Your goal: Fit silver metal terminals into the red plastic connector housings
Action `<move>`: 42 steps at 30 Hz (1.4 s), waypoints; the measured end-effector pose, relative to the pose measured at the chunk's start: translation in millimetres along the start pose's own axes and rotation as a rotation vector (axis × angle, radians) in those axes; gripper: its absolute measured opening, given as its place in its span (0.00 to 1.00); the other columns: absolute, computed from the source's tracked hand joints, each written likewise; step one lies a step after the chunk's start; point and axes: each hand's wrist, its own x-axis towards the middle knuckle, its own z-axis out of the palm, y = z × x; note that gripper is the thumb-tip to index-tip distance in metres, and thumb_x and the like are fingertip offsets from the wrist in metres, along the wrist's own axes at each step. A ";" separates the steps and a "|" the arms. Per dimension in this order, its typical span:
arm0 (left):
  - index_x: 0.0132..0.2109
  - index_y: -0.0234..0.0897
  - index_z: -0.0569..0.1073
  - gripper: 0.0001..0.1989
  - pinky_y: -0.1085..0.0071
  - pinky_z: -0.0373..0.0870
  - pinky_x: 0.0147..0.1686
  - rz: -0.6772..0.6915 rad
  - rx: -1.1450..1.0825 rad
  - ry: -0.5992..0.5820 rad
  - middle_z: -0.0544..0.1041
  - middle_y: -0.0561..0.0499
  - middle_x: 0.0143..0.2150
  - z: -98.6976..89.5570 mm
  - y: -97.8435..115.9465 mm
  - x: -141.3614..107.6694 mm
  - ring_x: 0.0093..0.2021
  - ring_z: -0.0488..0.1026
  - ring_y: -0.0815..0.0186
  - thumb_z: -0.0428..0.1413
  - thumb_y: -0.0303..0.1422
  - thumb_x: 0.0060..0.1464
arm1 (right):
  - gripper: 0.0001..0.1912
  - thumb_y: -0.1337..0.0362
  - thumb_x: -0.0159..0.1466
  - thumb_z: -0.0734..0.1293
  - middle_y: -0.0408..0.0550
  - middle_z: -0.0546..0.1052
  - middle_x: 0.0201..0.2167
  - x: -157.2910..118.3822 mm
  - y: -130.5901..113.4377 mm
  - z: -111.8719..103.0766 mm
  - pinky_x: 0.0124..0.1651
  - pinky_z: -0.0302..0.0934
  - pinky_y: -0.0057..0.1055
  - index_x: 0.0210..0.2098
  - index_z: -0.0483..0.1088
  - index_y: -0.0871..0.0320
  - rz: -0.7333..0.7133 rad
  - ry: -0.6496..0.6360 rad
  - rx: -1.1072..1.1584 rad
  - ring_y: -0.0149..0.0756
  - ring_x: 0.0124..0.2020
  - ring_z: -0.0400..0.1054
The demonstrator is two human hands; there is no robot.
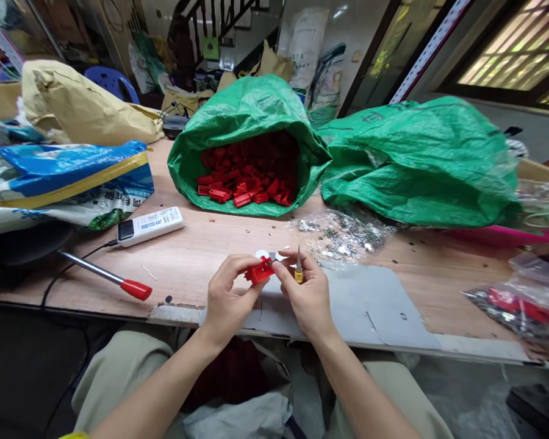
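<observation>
Over the grey mat (pixel 375 299), my left hand (pixel 231 292) is closed on a small red plastic housing (pixel 258 272), held between thumb and fingers. My right hand (pixel 308 292) is closed too, its thumb and index finger meeting at the right end of the housing. A small grey piece shows at those fingertips, too small to name. Tucked among the right fingers is a pointed metal tool with a yellow handle (pixel 298 274), its tip upward. Behind the hands, a green woven sack (pixel 251 100) lies with its mouth toward me, full of similar red housings (pixel 242 183).
A clear plastic bag of small metal parts (pixel 343 235) lies behind my right hand. Another green sack (pixel 421 158) stands right of it. A white power bank (pixel 150 225) and a red-tipped metal lever (pixel 135 289) are at left. A bag of parts (pixel 521 305) sits far right.
</observation>
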 end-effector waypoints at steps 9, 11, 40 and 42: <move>0.48 0.44 0.78 0.13 0.68 0.76 0.46 0.127 0.097 -0.040 0.79 0.49 0.44 -1.4 4.9 3.1 0.45 0.77 0.64 0.62 0.25 0.57 | 0.13 0.59 0.66 0.69 0.45 0.73 0.36 3.7 -1.5 -10.8 0.30 0.59 0.29 0.49 0.73 0.53 -0.225 -0.140 -0.276 0.33 0.28 0.65; 0.50 0.44 0.77 0.15 0.68 0.76 0.47 0.166 0.116 -0.062 0.79 0.49 0.45 -1.5 5.8 3.5 0.46 0.78 0.64 0.61 0.23 0.58 | 0.12 0.60 0.67 0.68 0.46 0.74 0.37 4.9 -2.3 -16.3 0.31 0.61 0.30 0.50 0.72 0.52 -0.270 -0.179 -0.328 0.34 0.29 0.66; 0.53 0.39 0.75 0.20 0.72 0.79 0.48 0.398 0.221 -0.070 0.81 0.48 0.46 -4.0 7.4 -1.9 0.46 0.79 0.67 0.60 0.17 0.56 | 0.23 0.44 0.65 0.69 0.33 0.53 0.16 3.8 -6.7 -34.5 0.18 0.38 0.24 0.30 0.67 0.57 0.266 -0.440 -0.055 0.24 0.16 0.42; 0.53 0.38 0.76 0.21 0.73 0.79 0.48 0.452 0.244 -0.083 0.81 0.47 0.46 -3.2 7.6 -3.3 0.46 0.80 0.68 0.59 0.15 0.55 | 0.23 0.44 0.66 0.68 0.36 0.58 0.19 0.7 -4.9 -31.3 0.20 0.42 0.25 0.30 0.64 0.56 0.138 -0.386 -0.168 0.26 0.18 0.49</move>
